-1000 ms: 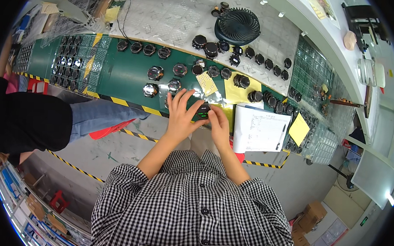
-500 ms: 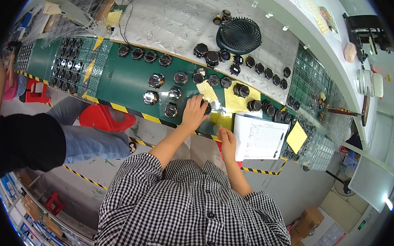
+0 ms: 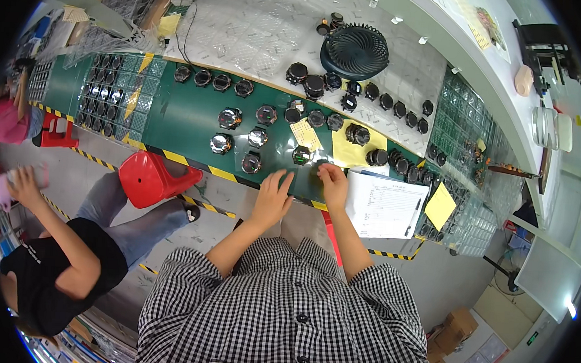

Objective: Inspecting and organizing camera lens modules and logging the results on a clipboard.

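My left hand [image 3: 274, 197] is over the table's front edge, its fingers apart and holding nothing. Just beyond its fingertips lies a round black watch case [image 3: 301, 155] with a greenish spot on its face. My right hand [image 3: 333, 186] is to the right of it, thumb and fingers pinched together over the green mat. What the pinch holds, if anything, is too small to make out. A sheet of small yellow stickers [image 3: 305, 135] lies beyond the watch. More watch cases stand left of it, one [image 3: 252, 162] nearest my left hand.
A paper form [image 3: 384, 206] with a pen lies right of my right hand, beside a yellow sheet [image 3: 438, 206]. A black fan [image 3: 355, 51] stands at the back. Trays of watch cases [image 3: 101, 96] are at left. A red stool [image 3: 149, 181] and a seated person [image 3: 70, 255] are at left.
My left hand has let go of the watch case and drawn back toward me. My right hand has moved slightly forward. The person at left has leaned back, with a raised arm now showing.
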A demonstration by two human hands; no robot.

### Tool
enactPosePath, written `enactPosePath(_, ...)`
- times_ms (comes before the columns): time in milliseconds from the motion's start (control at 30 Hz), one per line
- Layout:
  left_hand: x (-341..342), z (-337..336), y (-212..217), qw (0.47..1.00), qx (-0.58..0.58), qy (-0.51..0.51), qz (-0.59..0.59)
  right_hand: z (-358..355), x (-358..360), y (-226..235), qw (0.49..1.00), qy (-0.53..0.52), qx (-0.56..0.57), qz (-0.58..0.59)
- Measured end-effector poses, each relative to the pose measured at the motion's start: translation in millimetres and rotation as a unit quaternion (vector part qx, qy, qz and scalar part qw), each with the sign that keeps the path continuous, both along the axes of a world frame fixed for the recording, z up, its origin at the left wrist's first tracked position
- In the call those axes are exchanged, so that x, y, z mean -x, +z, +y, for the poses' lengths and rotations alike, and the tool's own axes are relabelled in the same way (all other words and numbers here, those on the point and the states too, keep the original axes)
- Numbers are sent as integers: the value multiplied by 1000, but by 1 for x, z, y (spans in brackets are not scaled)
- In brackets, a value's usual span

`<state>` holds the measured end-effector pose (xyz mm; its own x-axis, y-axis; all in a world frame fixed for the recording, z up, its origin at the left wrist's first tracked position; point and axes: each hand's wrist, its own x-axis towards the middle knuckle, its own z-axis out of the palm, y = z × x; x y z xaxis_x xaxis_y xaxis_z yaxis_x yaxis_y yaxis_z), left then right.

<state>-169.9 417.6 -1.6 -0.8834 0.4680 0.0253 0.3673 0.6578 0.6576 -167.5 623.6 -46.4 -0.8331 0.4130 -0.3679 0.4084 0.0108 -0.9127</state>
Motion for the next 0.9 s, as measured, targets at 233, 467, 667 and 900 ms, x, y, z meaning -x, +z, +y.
enactPosePath(233,-63,-93,-17,997,11,28,-76,-23,37,-12,997,31,-75,-2)
enactPosePath(467,-77,-128,-22,992,30,64,-102,-33,41,-16,979,39,-200,-14)
enactPosePath(667,-72,-128,-29,989,27,33,-140,-31,30,-2,966,2,-260,-2)
enactPosePath(900,-74,-165,-69,975,51,18,-215,-36,-98,32,983,65,-173,4)
